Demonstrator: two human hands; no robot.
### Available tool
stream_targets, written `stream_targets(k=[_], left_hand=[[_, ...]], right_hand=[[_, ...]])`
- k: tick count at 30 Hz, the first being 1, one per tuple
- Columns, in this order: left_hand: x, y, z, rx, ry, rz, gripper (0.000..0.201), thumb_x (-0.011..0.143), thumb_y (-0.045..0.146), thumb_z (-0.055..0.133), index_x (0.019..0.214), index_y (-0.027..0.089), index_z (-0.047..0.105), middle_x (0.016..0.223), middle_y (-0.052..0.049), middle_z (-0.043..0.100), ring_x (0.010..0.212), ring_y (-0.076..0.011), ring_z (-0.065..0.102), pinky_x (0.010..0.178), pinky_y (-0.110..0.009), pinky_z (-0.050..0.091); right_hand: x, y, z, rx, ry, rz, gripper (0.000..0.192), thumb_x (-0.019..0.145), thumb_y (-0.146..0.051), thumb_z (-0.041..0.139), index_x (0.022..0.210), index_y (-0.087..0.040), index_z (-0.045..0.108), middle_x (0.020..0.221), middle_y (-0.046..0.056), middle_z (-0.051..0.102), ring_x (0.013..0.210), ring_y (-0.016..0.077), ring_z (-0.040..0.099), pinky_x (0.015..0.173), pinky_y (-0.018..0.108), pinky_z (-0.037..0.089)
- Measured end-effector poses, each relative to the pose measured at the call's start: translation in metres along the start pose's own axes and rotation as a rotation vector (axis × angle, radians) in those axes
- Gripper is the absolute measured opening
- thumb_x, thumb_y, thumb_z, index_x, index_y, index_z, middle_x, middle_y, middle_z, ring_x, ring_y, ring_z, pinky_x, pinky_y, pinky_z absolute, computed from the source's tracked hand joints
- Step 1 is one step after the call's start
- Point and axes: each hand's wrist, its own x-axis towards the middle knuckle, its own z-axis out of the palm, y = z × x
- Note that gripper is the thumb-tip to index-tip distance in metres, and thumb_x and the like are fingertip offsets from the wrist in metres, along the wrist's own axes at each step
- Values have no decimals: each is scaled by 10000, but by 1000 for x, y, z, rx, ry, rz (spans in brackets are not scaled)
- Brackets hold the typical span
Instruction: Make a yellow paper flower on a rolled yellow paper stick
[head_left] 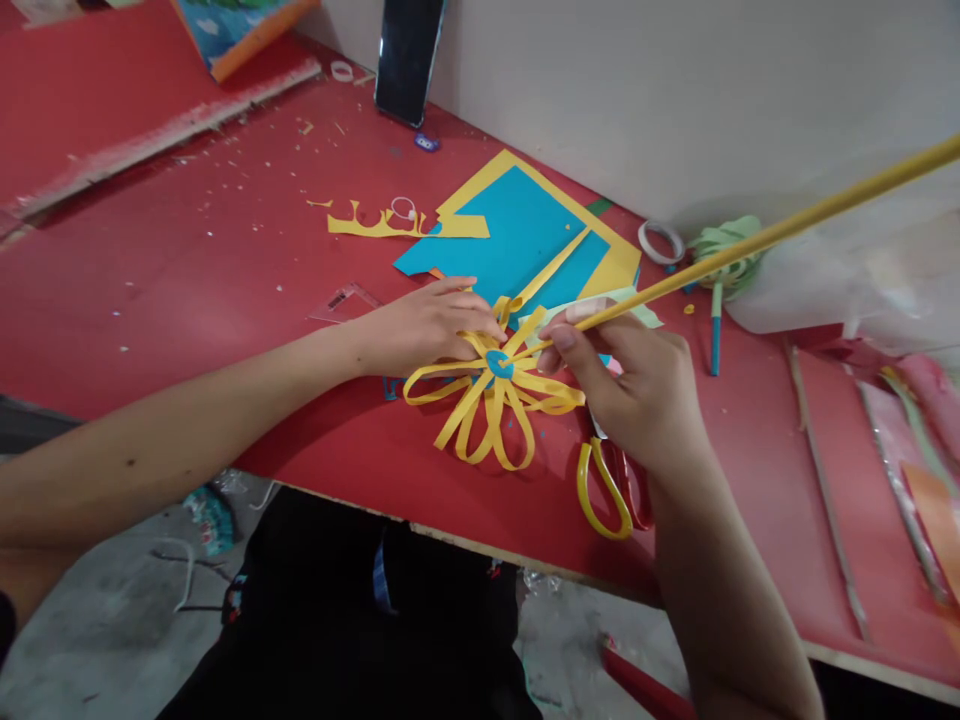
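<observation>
A yellow paper flower [491, 405] made of looped strips, with a small blue centre, lies on the red table [187, 270]. My left hand [424, 325] rests on its upper-left petals, pressing them down. My right hand [630, 385] grips a long yellow stick [757, 240] whose lower end meets the flower's blue centre; the stick runs up to the right edge of the view.
Blue and yellow paper sheets [525, 245] lie behind the flower, with a yellow offcut to the left. Yellow-handled scissors [607, 485] sit under my right wrist. A tape roll [661, 241], a green paper bundle, a blue pen and a phone [409, 55] against the wall are nearby.
</observation>
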Motion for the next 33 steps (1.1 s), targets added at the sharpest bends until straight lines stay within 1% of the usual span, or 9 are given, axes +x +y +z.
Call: stream_targets(k=[3,8,11,18,24,26,29,33], left_hand=[[-1,-3,-2,-10,9,43,299,949,212,465,795,222,721,1311,-13,612,1244,-200,505,1183,-463,179],[-1,-3,-2,-42,-3,108,276,920,237,539,698,205,701,1303,-42,616,1273,-234,489,1169,-481,216],[-1,-2,-3,-41,-3,131,301,929,242,524,682,197,691,1301,-52,615,1276,-251,488,1155,-493,239],[-1,-1,-3,-101,-49,81,256,912,237,541,724,222,714,1280,-61,627,1309,-237,452,1167,-478,219],[0,-1,-2,-109,-3,85,242,898,255,557,721,231,720,1283,-58,627,1240,-235,518,1163,-491,217],[0,-1,-2,-122,-8,80,250,896,257,560,704,223,716,1276,-63,631,1245,-238,512,1160,-491,217],[-1,-1,-2,-126,-29,73,255,894,247,565,688,212,710,1298,-67,619,1274,-248,485,1157,-492,213],[-2,0,0,-119,9,84,222,868,216,597,678,215,712,1334,-67,595,1261,-255,502,1148,-498,238]], right_hand=[[0,0,-1,6,-7,0,212,960,-335,524,845,-228,667,778,21,714,694,158,686,637,261,525],[1,-1,-1,16,-15,8,242,971,-369,497,875,-220,662,788,26,713,724,160,691,637,255,522],[1,-2,-1,14,-19,0,260,972,-390,486,878,-226,664,776,29,713,753,171,693,651,263,526],[1,-2,-1,34,-29,18,281,961,-428,496,859,-231,668,747,23,705,717,173,688,651,275,528],[1,-2,-1,17,-27,25,275,973,-387,487,817,-234,654,794,31,711,750,179,689,671,293,526],[1,-2,-1,19,-33,28,284,975,-387,483,805,-232,651,795,28,709,733,171,686,669,289,523],[2,-2,-2,31,-44,41,301,971,-427,477,823,-233,654,780,26,707,713,169,680,659,288,521],[3,-2,-2,30,-44,28,298,962,-451,486,860,-233,662,772,21,704,722,172,681,655,283,517]])
